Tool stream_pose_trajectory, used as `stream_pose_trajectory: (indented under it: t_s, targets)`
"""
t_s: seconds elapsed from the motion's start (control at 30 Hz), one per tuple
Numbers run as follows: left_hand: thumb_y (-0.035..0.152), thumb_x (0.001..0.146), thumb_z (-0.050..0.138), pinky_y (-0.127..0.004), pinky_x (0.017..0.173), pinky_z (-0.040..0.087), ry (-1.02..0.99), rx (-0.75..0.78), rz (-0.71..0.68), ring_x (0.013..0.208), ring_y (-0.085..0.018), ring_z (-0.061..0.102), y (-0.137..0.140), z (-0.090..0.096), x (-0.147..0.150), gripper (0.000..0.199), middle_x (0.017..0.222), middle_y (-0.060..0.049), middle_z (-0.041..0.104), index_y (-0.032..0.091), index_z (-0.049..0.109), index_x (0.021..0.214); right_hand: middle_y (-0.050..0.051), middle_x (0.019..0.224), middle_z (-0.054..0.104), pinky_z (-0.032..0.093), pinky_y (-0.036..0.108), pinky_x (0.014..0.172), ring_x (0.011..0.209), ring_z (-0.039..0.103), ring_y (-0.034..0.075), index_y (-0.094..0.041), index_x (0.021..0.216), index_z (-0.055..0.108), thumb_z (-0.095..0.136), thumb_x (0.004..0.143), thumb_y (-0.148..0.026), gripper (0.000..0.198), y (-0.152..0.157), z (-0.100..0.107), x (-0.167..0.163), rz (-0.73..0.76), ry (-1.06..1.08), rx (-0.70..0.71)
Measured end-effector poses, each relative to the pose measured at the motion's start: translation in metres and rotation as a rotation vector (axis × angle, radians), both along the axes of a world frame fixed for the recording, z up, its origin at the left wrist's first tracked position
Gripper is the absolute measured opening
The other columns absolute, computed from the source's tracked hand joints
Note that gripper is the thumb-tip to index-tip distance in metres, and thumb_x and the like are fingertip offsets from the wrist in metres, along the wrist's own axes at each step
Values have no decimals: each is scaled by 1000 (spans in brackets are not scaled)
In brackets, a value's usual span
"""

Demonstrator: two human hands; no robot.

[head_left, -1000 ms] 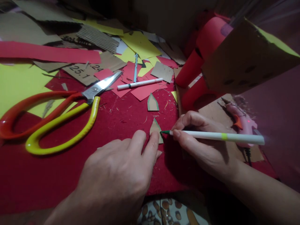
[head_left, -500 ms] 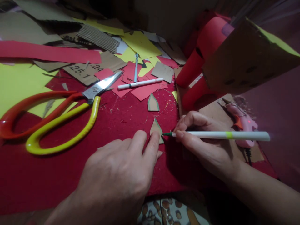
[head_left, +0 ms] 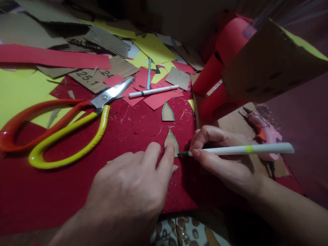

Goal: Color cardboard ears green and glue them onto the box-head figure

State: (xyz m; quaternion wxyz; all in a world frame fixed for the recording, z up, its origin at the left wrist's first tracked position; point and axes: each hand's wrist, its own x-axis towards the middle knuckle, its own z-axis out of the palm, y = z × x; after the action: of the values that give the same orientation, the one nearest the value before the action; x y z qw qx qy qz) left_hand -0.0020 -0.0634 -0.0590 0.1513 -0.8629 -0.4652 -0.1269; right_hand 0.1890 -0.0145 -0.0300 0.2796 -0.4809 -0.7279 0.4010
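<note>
My right hand (head_left: 220,153) pinches a white felt-tip pen (head_left: 228,150) with a yellow-green band. Its green tip rests at the lower right edge of a small pointed cardboard piece (head_left: 171,138). Green ink lines that piece's edges. Fingers of my left hand (head_left: 133,188) press the piece down against the red cloth, covering its lower left part. Another scrap's tip pokes out beneath those fingers, mostly hidden. Just beyond lies a second pointed cardboard piece (head_left: 167,112) with a green border. The pen's cap (head_left: 153,91), long and white, appears to lie on red paper further back.
Large scissors (head_left: 102,99) with orange and yellow handles lie at left. Cardboard and coloured paper scraps (head_left: 153,48) cover the back. On the right stand red paper tubes (head_left: 208,75) under a cardboard shape (head_left: 271,68), beside a pink glue gun (head_left: 266,136) with a lit light.
The pen tip has moved slightly down along the right edge of the cardboard piece, my right hand shifting with it. My left hand stays in place.
</note>
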Motion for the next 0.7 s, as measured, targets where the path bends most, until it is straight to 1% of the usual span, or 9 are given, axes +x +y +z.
stream_pose_trajectory:
  t_s: [0.1,0.23,0.3,0.4,0.53,0.7]
  targets:
    - [25,93,34,-32,45,29,-4,4,4,50,-17,47,0,0,0,41,70,-2,51,10,52,126,-2,64,57,38,20,46,54,50,9,-18,67,54,55,75,-8,13,0,-1,-1,-52,59,-1]
    - [26,93,34,-32,46,29,-22,5,4,49,-17,46,1,0,0,40,72,-3,53,10,53,125,-2,67,57,37,20,46,55,48,9,-19,70,54,57,77,-11,11,-1,-3,-3,-101,16,46]
    - [27,93,37,-33,46,29,-28,6,-10,50,-17,46,1,0,0,41,71,-3,53,9,53,126,-2,67,57,37,20,46,55,48,9,-19,71,54,57,78,-11,11,-1,-4,-3,-97,-14,66]
    - [29,92,39,-33,45,30,-30,-1,3,51,-18,47,1,0,-1,41,71,-3,52,9,53,126,-3,66,56,38,20,48,55,48,8,-19,72,53,55,78,-8,13,-1,-3,-3,-52,-50,83]
    - [24,94,32,-33,46,30,-33,-28,26,51,-18,46,0,2,0,41,73,-4,54,10,52,127,-2,66,57,38,21,47,53,48,9,-19,71,53,54,76,-8,12,0,-1,-2,4,-67,81]
    - [27,93,36,-33,45,29,-34,-16,13,51,-17,46,0,1,0,42,72,-3,52,10,52,128,0,69,61,41,22,48,56,53,11,-19,71,56,55,73,-12,7,0,4,-5,-87,-69,81]
